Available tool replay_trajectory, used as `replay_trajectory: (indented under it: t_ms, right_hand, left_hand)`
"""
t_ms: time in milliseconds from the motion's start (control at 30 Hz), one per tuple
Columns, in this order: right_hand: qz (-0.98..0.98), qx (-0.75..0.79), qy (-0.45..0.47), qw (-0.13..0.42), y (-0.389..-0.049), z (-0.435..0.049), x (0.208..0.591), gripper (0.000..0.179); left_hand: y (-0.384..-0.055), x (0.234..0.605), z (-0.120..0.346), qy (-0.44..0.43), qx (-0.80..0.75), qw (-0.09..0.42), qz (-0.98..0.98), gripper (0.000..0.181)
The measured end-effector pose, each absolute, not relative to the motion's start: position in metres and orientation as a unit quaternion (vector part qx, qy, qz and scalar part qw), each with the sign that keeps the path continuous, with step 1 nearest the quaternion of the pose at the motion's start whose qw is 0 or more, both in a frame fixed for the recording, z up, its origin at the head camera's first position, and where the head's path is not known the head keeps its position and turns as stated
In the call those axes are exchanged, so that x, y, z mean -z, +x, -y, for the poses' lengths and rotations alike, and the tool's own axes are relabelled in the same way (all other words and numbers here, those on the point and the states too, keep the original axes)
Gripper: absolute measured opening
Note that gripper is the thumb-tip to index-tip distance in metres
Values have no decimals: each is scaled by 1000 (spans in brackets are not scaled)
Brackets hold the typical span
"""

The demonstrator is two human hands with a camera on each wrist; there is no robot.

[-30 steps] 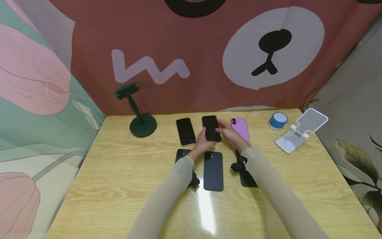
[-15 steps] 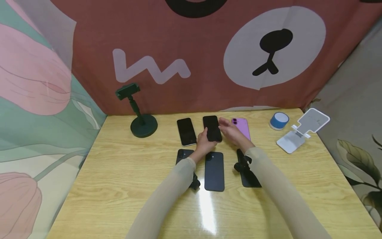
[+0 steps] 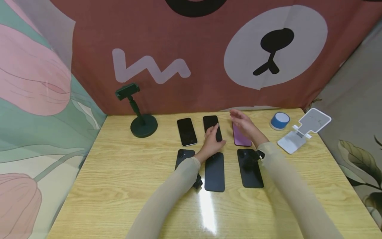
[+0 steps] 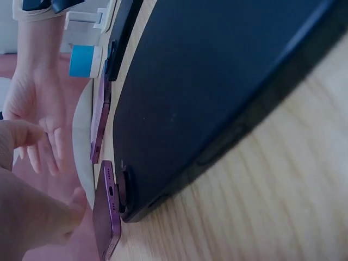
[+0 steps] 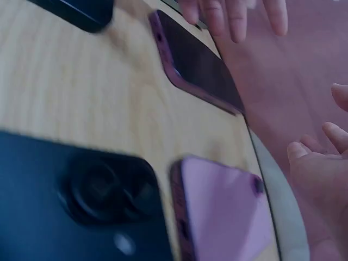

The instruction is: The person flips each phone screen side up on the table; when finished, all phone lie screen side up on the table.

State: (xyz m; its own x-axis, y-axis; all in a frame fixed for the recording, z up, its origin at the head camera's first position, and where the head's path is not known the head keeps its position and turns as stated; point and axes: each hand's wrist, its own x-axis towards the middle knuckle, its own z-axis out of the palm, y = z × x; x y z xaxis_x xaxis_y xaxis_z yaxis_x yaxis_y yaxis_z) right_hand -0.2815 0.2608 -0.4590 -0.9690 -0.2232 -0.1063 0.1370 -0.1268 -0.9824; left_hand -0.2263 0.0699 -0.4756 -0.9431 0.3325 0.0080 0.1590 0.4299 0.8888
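Observation:
My left hand [image 3: 212,143] hovers over the lower part of the back-middle smartphone [image 3: 210,121], which lies with its dark screen up; in the left wrist view its purple edge shows. The fingers are extended and hold nothing. My right hand [image 3: 243,123] is raised over the purple smartphone [image 3: 241,138], palm turned left, fingers loosely straight. It covers that phone's upper end in the head view. In the right wrist view the purple back [image 5: 225,209] lies upward, below the raised right hand [image 5: 326,179].
A dark phone with a pale edge [image 3: 187,132] lies back left. In front lie a dark phone [image 3: 185,154] partly under my left forearm, a dark blue phone [image 3: 214,173] and a black phone [image 3: 250,171]. Around them stand a green phone stand [image 3: 143,125], blue-white cylinder [image 3: 280,121] and white stand [image 3: 290,142].
My left hand has let go of the back-middle phone and lifted over it, shifting right. My right hand has left that phone's side and moved right, over the purple phone.

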Motion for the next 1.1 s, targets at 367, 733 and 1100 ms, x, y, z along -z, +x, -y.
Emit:
replay_trajectory:
  t_ms: [367, 733, 1100]
  right_hand:
    - [-714, 691, -31, 108, -290, -292, 452, 59]
    - [-741, 665, -2, 90, -287, -311, 464, 59]
    - [-787, 609, 15, 100, -286, -331, 477, 57]
  left_hand:
    - [-236, 472, -82, 183, -519, 138, -823, 79]
    - [-237, 475, -110, 204, -498, 166, -826, 81]
    - [-239, 492, -118, 227, -430, 156, -860, 73]
